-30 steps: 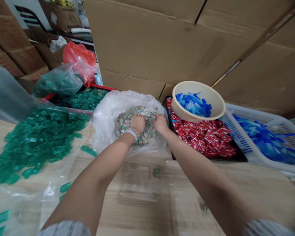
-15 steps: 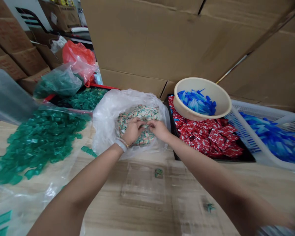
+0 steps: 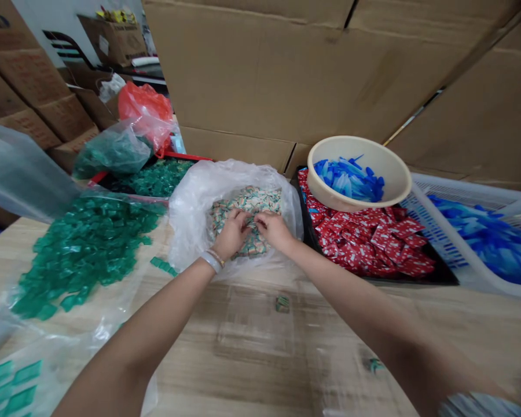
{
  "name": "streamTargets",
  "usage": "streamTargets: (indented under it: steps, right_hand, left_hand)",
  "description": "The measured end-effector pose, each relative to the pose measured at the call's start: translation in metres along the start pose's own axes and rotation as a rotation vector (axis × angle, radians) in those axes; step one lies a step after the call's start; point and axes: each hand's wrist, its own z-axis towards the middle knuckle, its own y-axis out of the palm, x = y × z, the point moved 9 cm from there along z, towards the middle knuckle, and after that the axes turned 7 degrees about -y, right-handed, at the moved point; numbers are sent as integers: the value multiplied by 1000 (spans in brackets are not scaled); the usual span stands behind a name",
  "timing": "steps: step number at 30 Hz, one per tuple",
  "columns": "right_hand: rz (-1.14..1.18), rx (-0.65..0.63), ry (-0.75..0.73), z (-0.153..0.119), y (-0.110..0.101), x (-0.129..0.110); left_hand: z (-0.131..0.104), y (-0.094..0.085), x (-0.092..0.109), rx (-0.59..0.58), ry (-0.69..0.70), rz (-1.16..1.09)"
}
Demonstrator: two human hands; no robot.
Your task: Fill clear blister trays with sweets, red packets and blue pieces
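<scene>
A white translucent plastic bag point(image 3: 191, 202) lies open in the middle, full of small green, orange and white packets point(image 3: 260, 200). Inside its mouth, my left hand point(image 3: 233, 231) is over the packets with fingers curled and closed, a bracelet and a pale band at the wrist. Just right of it, my right hand point(image 3: 272, 227) has its thumb and fingers pinched together over the same packets. A small gap separates the two hands. What either hand holds is too small to make out.
Green packets point(image 3: 91, 249) are heaped at left. At right, a cream bowl point(image 3: 399, 174) of blue items overlaps a tray of red packets point(image 3: 373, 246), beside a white basket point(image 3: 460, 252). Small green packets point(image 3: 282, 304) lie nearer on the table. Cardboard point(image 3: 286, 69) stands behind.
My two hands have moved slightly apart over the packets; their fingertips were closer together before. The camera view has shifted a little to the left.
</scene>
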Motion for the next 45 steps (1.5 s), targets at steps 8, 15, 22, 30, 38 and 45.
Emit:
streamTargets:
  steps: [8, 15, 22, 30, 38, 45]
  right_hand:
    - [64, -43, 59, -4, 7, 4]
    - [186, -20, 327, -16, 15, 27]
    - [297, 118, 333, -15, 17, 23]
    - [251, 167, 361, -21, 5, 27]
    - [-117, -48, 152, -10, 9, 18]
    - [-131, -75, 235, -18, 10, 28]
  left_hand:
    - [-2, 9, 2, -34, 54, 18]
    - [-4, 7, -1, -26, 54, 32]
    - [-5, 15, 0, -71, 81, 105]
    - [-7, 14, -3, -83, 49, 191]
    - [-4, 3, -14, -66, -6, 130]
    - [-12, -13, -4, -32, 48, 127]
